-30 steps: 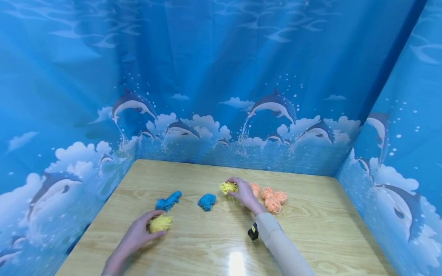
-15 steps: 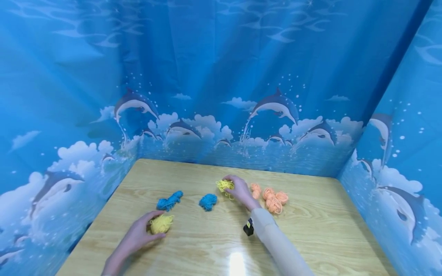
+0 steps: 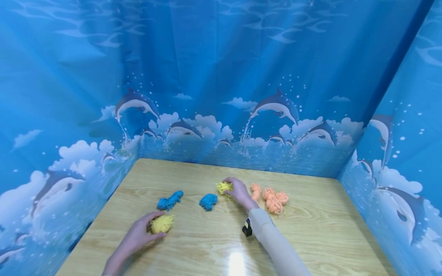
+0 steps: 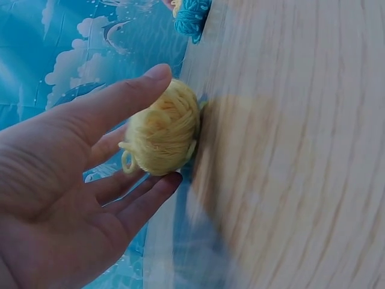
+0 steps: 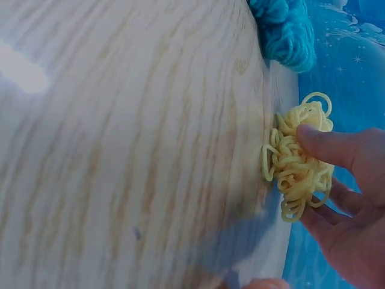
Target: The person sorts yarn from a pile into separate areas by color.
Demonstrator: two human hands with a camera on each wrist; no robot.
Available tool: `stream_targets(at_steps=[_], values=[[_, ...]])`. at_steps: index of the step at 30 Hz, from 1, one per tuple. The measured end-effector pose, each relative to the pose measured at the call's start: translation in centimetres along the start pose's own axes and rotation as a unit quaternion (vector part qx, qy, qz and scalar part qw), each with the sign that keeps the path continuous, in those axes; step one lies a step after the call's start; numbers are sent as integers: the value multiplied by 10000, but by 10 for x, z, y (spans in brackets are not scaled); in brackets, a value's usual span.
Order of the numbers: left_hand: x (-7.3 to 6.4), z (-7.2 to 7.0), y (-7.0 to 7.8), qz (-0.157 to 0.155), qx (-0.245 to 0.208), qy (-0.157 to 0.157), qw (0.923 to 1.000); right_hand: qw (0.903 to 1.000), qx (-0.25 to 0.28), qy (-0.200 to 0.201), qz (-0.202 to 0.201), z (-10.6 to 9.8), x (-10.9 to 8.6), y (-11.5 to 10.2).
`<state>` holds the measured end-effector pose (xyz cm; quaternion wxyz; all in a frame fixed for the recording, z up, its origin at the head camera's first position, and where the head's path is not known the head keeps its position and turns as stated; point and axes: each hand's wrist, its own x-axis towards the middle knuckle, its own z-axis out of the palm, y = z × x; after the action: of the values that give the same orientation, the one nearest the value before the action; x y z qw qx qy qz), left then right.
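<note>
One yellow ball [image 3: 163,224]: left part of the desk [image 3: 193,245], gripped by my left hand [image 3: 139,231].
Loose yellow bundle [image 3: 223,187]: farther forward and right, pinched in my right hand [image 3: 239,193].
Middle blue clump [image 3: 208,202]: I see it between both yellows, nearer the right hand.

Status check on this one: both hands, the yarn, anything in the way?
Left hand holding yellow yarn ball. Right hand pinching loopy yellow bundle, farther back. Blue yarn clump between the hands; no obstruction visible.
</note>
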<state>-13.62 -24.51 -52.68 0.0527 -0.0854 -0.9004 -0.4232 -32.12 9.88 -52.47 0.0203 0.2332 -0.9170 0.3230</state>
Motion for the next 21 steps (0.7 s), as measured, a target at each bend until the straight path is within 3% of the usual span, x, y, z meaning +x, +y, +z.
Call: stream_targets(at_steps=[7,15,21], values=[[1,2,-2,-168,-84,26,9998,9997,91,-118,179,2,1,2],[0,2,-2,-38,-11,87,10000,9998,94,-84,181,-1,-2,0],[1,4,0,-133,24,148,9998,9996,38,-72,256,-3,-2,0]])
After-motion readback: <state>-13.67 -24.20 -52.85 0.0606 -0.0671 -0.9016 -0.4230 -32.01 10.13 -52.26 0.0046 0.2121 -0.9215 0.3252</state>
